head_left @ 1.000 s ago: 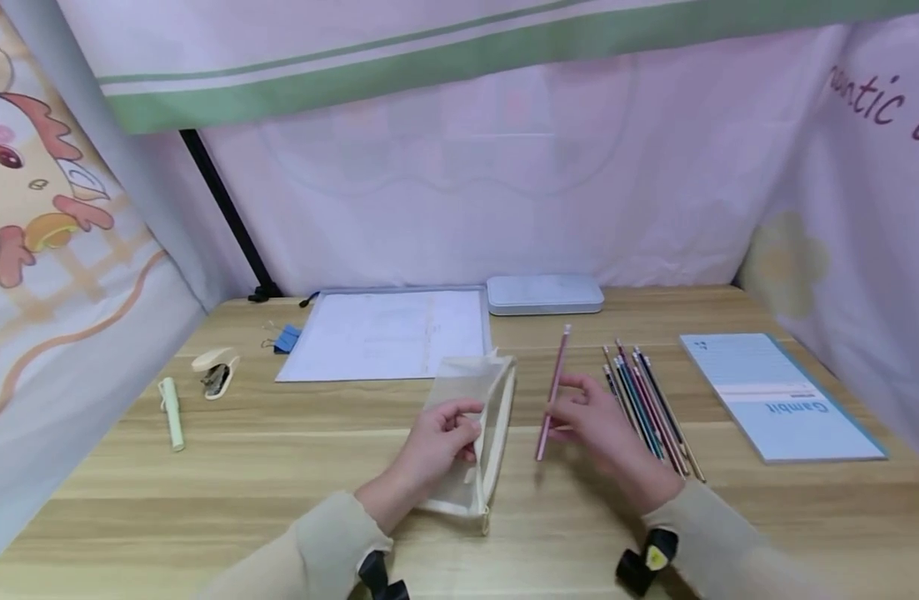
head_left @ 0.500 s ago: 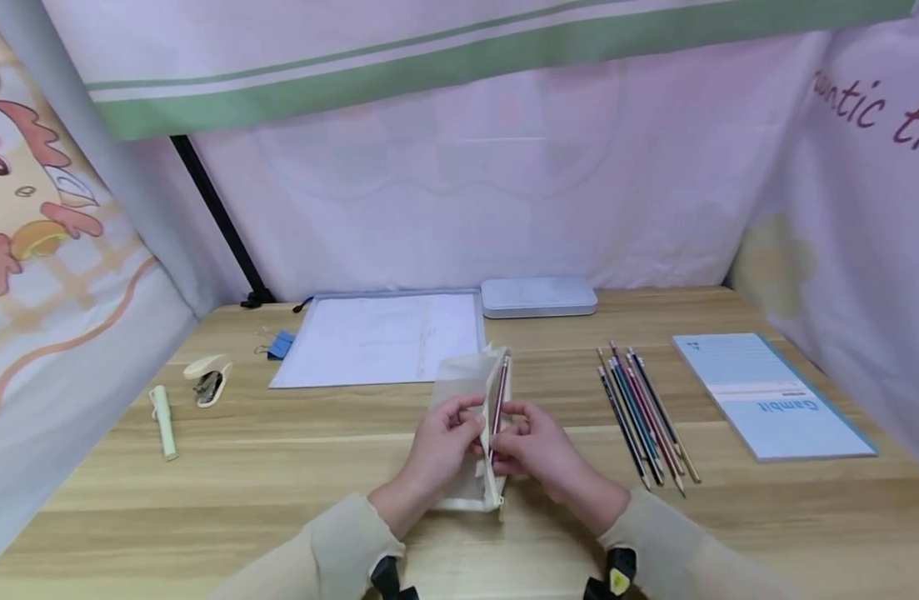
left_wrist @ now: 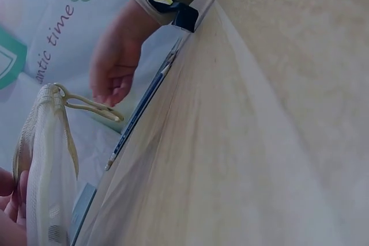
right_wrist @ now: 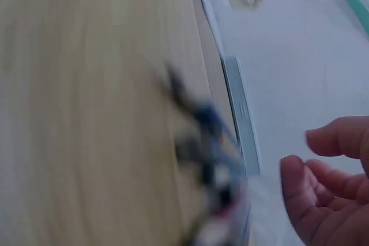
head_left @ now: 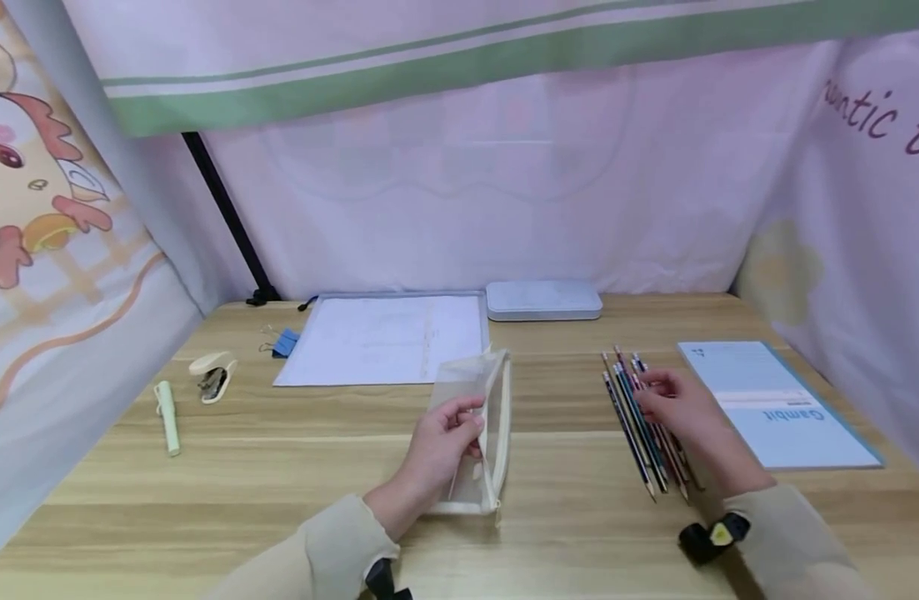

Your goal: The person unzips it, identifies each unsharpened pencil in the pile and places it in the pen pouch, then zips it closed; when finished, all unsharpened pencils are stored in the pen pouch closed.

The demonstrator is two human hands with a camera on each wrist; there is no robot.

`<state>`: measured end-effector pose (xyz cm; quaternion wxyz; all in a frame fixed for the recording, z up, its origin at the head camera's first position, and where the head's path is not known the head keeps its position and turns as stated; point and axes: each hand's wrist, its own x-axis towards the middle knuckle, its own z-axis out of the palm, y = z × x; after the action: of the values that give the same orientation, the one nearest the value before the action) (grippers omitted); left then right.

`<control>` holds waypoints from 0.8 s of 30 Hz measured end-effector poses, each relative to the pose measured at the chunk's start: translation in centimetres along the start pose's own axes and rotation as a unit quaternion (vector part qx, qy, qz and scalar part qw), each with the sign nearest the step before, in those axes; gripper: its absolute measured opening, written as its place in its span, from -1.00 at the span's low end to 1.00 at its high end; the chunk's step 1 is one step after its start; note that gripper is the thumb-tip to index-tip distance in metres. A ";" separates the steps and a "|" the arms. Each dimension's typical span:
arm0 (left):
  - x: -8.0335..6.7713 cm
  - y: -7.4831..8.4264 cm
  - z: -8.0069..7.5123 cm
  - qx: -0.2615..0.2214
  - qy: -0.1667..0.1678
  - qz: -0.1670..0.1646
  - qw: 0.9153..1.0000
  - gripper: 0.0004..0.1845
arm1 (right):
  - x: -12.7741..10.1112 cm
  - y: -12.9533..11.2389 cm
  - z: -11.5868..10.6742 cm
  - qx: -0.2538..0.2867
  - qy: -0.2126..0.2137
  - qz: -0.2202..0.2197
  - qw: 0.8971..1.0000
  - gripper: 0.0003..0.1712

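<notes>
A see-through mesh zip pouch is at the middle of the table, its zip edge facing right and parted into a narrow gap. The left hand pinches the near flap of that edge between thumb and curled fingers, and the zip pull hangs at the end closest to the person.

Right of the pouch, and well apart from it, lies a loose bundle of pencils, roughly side by side, several with their sharpened tips towards the person. The right hand hovers over the right side of the bundle, its thumb and forefinger a little apart, the other fingers loosely bent, holding nothing (the pencils are badly blurred in the right wrist view).

Just beyond that hand is a light-blue notepad marked "Gambit", the word upside down. Behind the pouch lies a white rectangular sheet with a grey far edge, and a flat pale case at its right corner. To the sheet's left sit a blue binder clip, a cream stapler and a pale green capped pen. Printed curtains surround the table, with a slanting black pole at the back left.
</notes>
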<state>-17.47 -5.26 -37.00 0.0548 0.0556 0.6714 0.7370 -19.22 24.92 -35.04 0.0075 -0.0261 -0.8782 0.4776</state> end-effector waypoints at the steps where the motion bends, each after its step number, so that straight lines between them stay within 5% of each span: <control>1: 0.0 0.0 0.0 0.000 0.000 0.001 1.000 -0.63 | 0.1 0.7 -0.8 -0.022 -0.004 0.008 1.000 -0.49; 9: 0.0 0.1 -0.1 -0.002 0.004 0.004 1.000 -0.65 | 0.7 3.5 -3.3 -0.097 -0.060 0.092 0.989 -0.48; 24: -0.2 0.1 -0.1 -0.004 0.003 0.015 1.000 -0.64 | 1.5 2.1 -3.1 -0.202 -0.077 0.116 0.969 -0.50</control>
<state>-17.31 -5.43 -36.94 0.0425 0.0632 0.6674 0.7408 -20.54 28.73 -35.13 -0.1209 -0.0926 -0.9453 0.2884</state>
